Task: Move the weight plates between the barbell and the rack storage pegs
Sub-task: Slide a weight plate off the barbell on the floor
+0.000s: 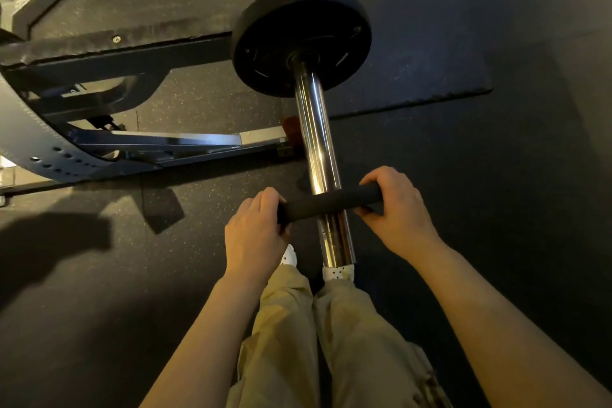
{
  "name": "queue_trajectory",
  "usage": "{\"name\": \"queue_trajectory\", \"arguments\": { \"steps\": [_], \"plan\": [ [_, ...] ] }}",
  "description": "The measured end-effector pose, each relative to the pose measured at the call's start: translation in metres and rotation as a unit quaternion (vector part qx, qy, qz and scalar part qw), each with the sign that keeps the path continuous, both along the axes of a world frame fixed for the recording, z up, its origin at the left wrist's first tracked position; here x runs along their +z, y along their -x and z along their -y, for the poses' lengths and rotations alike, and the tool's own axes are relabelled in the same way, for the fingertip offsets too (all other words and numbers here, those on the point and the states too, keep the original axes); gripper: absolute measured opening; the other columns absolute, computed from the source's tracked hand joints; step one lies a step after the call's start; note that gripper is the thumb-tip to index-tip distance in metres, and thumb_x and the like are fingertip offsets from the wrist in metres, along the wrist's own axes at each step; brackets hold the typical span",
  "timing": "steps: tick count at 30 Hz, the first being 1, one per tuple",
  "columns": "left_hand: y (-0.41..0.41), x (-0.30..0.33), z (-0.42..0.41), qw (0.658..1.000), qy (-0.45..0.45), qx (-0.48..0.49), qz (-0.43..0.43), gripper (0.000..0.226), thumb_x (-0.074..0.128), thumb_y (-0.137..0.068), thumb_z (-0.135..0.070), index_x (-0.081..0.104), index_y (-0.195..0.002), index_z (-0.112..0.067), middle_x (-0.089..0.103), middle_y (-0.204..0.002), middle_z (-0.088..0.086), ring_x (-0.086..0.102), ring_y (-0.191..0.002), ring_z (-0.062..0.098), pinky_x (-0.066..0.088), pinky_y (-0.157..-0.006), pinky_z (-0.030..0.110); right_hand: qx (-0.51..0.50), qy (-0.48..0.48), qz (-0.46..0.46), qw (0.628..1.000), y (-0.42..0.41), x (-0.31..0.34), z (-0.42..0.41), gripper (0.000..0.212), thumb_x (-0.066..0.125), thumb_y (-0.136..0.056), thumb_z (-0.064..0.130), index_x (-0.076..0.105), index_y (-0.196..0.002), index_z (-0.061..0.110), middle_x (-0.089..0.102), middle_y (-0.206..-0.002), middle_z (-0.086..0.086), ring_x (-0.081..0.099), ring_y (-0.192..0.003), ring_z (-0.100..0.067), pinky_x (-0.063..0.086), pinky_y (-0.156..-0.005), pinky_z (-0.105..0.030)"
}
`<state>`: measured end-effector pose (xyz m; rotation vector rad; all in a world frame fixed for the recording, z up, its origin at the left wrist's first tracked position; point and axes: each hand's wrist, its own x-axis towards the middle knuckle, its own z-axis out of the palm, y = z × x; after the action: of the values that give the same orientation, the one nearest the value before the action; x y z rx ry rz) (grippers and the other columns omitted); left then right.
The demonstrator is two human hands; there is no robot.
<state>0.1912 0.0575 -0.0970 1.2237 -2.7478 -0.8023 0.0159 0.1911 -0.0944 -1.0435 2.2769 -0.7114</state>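
Note:
A chrome barbell sleeve runs from the top of the view down toward my feet. One black weight plate sits on it far up, against the collar. Near the sleeve's end a second black plate is seen edge-on, threaded on the sleeve. My left hand grips its left rim and my right hand grips its right rim, fingers curled over the edge.
A black rack frame with a holed upright lies to the left. A thick rubber mat lies under the far plate. My legs and white shoes stand just below the sleeve's end on dark rubber floor.

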Motion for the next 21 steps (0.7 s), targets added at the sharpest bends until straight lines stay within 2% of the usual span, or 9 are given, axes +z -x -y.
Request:
{"name": "queue_trajectory", "arguments": {
  "steps": [3, 6, 9, 12, 15, 18, 21],
  "plan": [
    [0.001, 0.003, -0.006, 1.0, -0.006, 0.006, 0.009, 0.029, 0.075, -0.079, -0.016, 0.054, -0.099, -0.017, 0.051, -0.091, -0.008, 0.046, -0.082, 0.007, 0.04, -0.069, 0.026, -0.012, 0.017, 0.007, 1.0, -0.008, -0.001, -0.008, 0.043, 0.074, -0.077, 0.018, 0.042, -0.101, 0.033, 0.043, -0.101, 0.015, 0.044, -0.095, -0.001, 0.043, -0.091, -0.033],
    [-0.006, 0.006, -0.015, 1.0, -0.027, 0.005, 0.01, 0.028, 0.073, -0.081, -0.015, 0.053, -0.1, -0.016, 0.048, -0.092, -0.011, 0.048, -0.08, 0.005, 0.031, -0.062, 0.014, 0.011, 0.003, 0.026, 1.0, -0.008, -0.002, -0.018, 0.042, 0.073, -0.079, 0.016, 0.042, -0.101, 0.032, 0.043, -0.104, 0.013, 0.045, -0.097, -0.002, 0.039, -0.083, -0.022],
    [-0.013, 0.006, -0.025, 0.999, -0.036, 0.01, 0.015, 0.028, 0.072, -0.083, -0.016, 0.051, -0.101, -0.019, 0.045, -0.093, -0.013, 0.046, -0.08, 0.003, 0.027, -0.063, 0.008, 0.047, -0.034, 0.051, 0.997, 0.003, 0.0, -0.019, 0.037, 0.071, -0.081, 0.018, 0.044, -0.101, 0.031, 0.045, -0.103, 0.015, 0.046, -0.096, -0.001, 0.039, -0.082, -0.022],
    [-0.012, 0.006, -0.026, 0.998, -0.054, 0.035, -0.004, 0.032, 0.072, -0.081, -0.014, 0.047, -0.099, -0.024, 0.046, -0.095, -0.013, 0.048, -0.083, 0.004, 0.031, -0.064, 0.011, 0.066, -0.062, 0.065, 0.994, 0.008, 0.001, -0.02, 0.033, 0.07, -0.083, 0.022, 0.045, -0.101, 0.032, 0.048, -0.097, 0.015, 0.047, -0.09, 0.0, 0.043, -0.081, -0.026],
    [-0.009, -0.001, -0.019, 0.987, -0.144, 0.062, -0.03, 0.04, 0.074, -0.079, -0.012, 0.045, -0.104, -0.027, 0.049, -0.1, -0.012, 0.05, -0.092, 0.006, 0.036, -0.071, 0.012, 0.065, -0.061, 0.083, 0.993, 0.007, -0.001, -0.026, 0.033, 0.071, -0.083, 0.025, 0.045, -0.103, 0.031, 0.05, -0.098, 0.014, 0.05, -0.091, -0.002, 0.043, -0.08, -0.024],
    [-0.007, -0.009, -0.014, 0.977, -0.202, 0.073, -0.008, 0.043, 0.072, -0.08, -0.008, 0.049, -0.113, -0.021, 0.049, -0.101, -0.01, 0.049, -0.095, 0.008, 0.041, -0.076, 0.02, 0.065, -0.057, 0.116, 0.989, 0.01, 0.0, -0.027, 0.034, 0.073, -0.08, 0.031, 0.048, -0.103, 0.029, 0.054, -0.099, 0.012, 0.053, -0.091, -0.003, 0.044, -0.077, -0.021],
    [-0.007, -0.014, -0.017, 0.97, -0.219, 0.107, -0.007, 0.044, 0.069, -0.082, -0.005, 0.052, -0.119, -0.018, 0.048, -0.102, -0.011, 0.045, -0.101, 0.007, 0.038, -0.084, 0.025, 0.064, -0.063, 0.155, 0.984, 0.014, 0.001, -0.026, 0.034, 0.074, -0.078, 0.036, 0.051, -0.101, 0.028, 0.057, -0.097, 0.008, 0.056, -0.088, -0.005, 0.048, -0.077, -0.026]
  ]
}}
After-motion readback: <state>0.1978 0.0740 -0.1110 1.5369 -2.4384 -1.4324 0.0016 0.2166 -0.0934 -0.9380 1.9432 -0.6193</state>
